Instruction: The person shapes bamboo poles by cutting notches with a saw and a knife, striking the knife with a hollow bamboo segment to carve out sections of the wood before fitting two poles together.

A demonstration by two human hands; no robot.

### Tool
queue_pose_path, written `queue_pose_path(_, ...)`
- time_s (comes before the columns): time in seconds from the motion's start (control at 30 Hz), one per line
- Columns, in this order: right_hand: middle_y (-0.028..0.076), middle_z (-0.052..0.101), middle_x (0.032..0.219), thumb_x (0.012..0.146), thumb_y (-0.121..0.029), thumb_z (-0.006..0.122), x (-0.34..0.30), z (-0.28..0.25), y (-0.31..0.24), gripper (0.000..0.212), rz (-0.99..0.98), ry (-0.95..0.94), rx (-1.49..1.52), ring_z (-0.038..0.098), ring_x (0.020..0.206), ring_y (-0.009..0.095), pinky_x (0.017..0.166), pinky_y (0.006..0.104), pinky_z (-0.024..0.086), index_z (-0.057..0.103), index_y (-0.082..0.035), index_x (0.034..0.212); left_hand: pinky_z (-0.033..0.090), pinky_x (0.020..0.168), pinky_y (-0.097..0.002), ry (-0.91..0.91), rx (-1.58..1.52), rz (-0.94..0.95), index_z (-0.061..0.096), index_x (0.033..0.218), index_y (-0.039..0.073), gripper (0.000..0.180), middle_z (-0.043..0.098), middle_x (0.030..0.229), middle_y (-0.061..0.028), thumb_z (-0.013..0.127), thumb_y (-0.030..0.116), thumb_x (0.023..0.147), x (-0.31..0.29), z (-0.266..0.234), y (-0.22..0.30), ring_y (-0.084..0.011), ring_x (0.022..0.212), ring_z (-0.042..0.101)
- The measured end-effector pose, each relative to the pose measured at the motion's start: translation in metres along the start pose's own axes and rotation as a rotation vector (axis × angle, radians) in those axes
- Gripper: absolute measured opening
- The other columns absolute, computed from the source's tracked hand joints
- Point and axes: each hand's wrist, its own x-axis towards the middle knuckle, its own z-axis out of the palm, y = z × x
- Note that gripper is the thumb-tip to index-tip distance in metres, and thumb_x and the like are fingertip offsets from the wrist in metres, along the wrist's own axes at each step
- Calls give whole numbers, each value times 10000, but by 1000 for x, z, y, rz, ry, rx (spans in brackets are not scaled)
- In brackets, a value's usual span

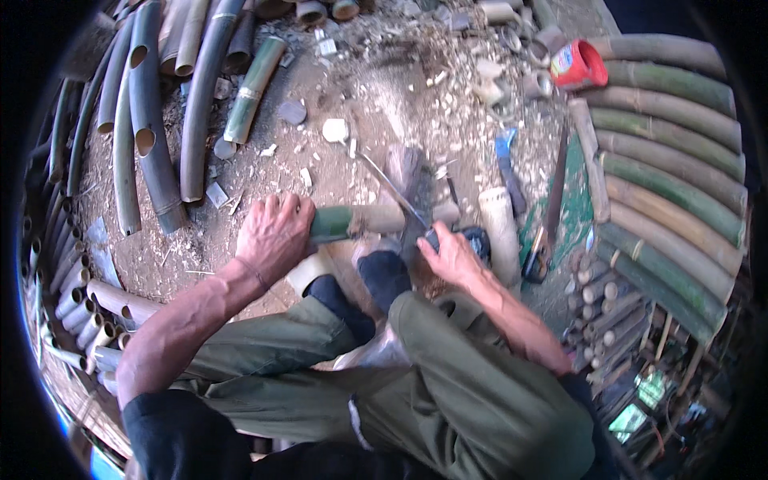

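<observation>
My left hand (276, 232) is closed around the left end of a short bamboo segment (332, 222), which lies crosswise in front of my legs. Its left part is green; the right part looks pale and scraped. My right hand (458, 260) grips the dark handle of a long, thin metal tool (390, 186), whose shaft slants up and leftward past the segment's right end. The tool's exact kind is hard to make out. Near the shaft's far end lies a whitish piece (336, 130). Just right of my right hand are a dark rounded object (478, 242) and a pale bamboo piece (501, 236).
A saw (555, 188) lies at right, beside a blue-ended tool (506, 148). Bamboo poles (672, 156) form a row farther right, with a red container (578, 66) above. More poles (152, 120) lie at left. Cut tubes (80, 312) are stacked lower left. Shavings cover the ground.
</observation>
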Motion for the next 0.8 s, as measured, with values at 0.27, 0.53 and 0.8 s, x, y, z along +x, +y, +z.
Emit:
queue_pose_path(0.27, 291, 650, 835, 947, -312, 599, -16, 1, -10, 382, 38, 14, 98, 647, 827, 484, 688, 508, 515, 504, 19, 1113, 486, 922, -447, -632, -583, -33, 568, 1219, 2, 705, 657, 1028, -251, 782, 433, 703, 21, -24, -24, -380, 1028, 632)
queue_pose_path(0.53, 214, 665, 860, 930, -229, 641, -26, -14, -45, 405, -505, 517, 301, 689, 721, 367, 608, 414, 542, 493, 57, 1176, 517, 880, -433, -651, -571, -104, 648, 1119, 5, 615, 698, 970, -225, 805, 386, 662, 32, -30, -28, -363, 945, 677)
queue_pose_path(0.8, 239, 646, 821, 966, -315, 586, -25, -29, -67, 387, -277, 286, 355, 681, 753, 402, 611, 429, 522, 511, 21, 1143, 543, 778, -444, -450, -467, -108, 667, 992, 82, 413, 706, 859, -154, 749, 309, 657, 23, -24, -31, -341, 851, 692)
